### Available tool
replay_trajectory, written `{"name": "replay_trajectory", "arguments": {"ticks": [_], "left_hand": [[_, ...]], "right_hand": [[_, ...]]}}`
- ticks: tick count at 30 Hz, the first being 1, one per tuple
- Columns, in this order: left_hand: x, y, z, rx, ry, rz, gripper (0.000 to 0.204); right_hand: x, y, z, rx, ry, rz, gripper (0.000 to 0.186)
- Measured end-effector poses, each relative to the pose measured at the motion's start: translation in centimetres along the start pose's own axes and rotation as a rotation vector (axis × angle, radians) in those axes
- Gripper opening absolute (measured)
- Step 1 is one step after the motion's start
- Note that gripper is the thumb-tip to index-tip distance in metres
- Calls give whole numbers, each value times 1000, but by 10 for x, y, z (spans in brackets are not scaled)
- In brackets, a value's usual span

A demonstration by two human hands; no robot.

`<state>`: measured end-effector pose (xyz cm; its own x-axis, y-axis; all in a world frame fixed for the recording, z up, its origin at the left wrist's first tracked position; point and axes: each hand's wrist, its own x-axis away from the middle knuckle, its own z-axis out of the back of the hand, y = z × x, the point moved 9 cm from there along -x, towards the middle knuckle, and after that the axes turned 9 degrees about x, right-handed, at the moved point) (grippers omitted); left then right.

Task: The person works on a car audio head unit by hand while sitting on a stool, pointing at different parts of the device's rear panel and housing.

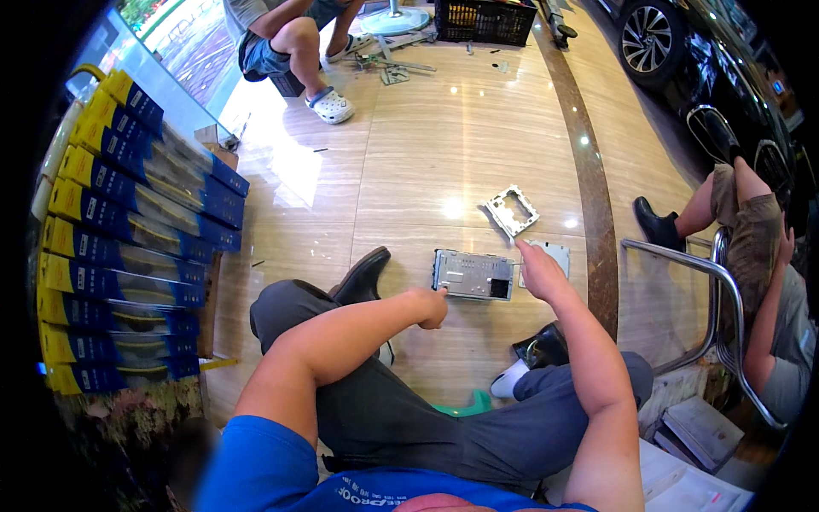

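On the glossy beige floor, I see a silver rectangular metal box, probably stiff and weighty, best gripped by its ends, between left hand and right hand, fingers curled, their hold unclear.

Our left hand at the eight o'clock corner of a silver metal unit on the glossy floor, our right hand just beside its three o'clock end, a white frame at its one o'clock, blue-and-yellow packages at our nine
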<state>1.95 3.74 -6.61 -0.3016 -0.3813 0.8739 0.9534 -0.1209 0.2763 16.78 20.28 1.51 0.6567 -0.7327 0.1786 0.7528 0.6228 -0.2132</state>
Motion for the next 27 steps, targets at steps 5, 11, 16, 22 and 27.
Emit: {"name": "replay_trajectory", "arguments": {"ticks": [5, 11, 16, 22, 27], "left_hand": [[-2, -2, -3, -40, 2, -2, 51], [-7, 0, -4, -66, 12, -31, 52], [-4, 1, -4, -59, 12, -38, 53], [3, 1, -1, -26, 22, -23, 52], [7, 5, 4, -20, 19, -14, 50]], "right_hand": [[-3, -3, 3, 4, -112, -80, 46], [-1, 0, -4, -21, -35, 0, 48], [-2, -6, 0, -20, -59, -14, 47], [-3, -8, 6, -39, -117, -105, 45], [0, -4, 0, -63, -3, 20, 47]]}}
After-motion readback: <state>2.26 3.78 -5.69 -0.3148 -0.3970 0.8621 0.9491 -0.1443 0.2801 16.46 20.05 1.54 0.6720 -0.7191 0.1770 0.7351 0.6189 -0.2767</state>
